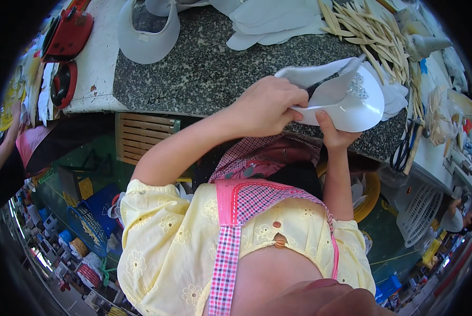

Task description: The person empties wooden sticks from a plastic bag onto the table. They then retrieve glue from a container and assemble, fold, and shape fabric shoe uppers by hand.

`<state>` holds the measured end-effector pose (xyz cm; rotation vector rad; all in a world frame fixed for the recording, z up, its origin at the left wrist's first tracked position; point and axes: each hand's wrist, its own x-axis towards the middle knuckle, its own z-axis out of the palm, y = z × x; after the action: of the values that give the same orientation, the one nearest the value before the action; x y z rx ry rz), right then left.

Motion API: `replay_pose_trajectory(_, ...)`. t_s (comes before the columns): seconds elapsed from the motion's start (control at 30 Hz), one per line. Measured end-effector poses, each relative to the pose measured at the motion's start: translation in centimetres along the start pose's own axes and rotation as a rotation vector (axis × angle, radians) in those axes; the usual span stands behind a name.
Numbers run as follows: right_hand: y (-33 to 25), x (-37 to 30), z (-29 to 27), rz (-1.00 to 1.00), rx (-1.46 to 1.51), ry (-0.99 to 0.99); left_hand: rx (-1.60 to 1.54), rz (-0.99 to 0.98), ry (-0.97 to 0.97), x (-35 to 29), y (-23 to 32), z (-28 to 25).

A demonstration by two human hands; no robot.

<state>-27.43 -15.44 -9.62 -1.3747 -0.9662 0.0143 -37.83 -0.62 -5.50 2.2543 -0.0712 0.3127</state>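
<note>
Black-speckled grey stone slab [204, 73]: glossy white plastic-looking visor [335, 90] held over front edge, pinched by left hand [271, 102], supported by right hand [337, 134]. Work judged partway: clear sparkling cluster [357, 87] on brim [371, 106], flat white pieces [278, 23] left.

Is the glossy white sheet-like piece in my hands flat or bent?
Bent: the glossy white piece has sides standing apart around a gap; your left hand pinches one side, your right hand holds the near edge.

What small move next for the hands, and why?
Probably slide the left hand a little along the near edge of the shiny white piece: its fingers pinch that edge, the right hand steadies the piece with its thumb on top, and the inner flap stands raised.
</note>
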Motion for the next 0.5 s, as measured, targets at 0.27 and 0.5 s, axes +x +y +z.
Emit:
replay_pose_trajectory(0.27, -0.5, -0.4, -1.2, 0.596, 0.924, 0.177, -0.053, 0.029, 0.068, -0.3, -0.2, 1.1)
replay_pose_trajectory(0.5, -3.5, 1.4, 0.6, 0.702, 0.713, 0.326, 0.253, 0.243, 0.542, 0.3, 1.5, 2.9)
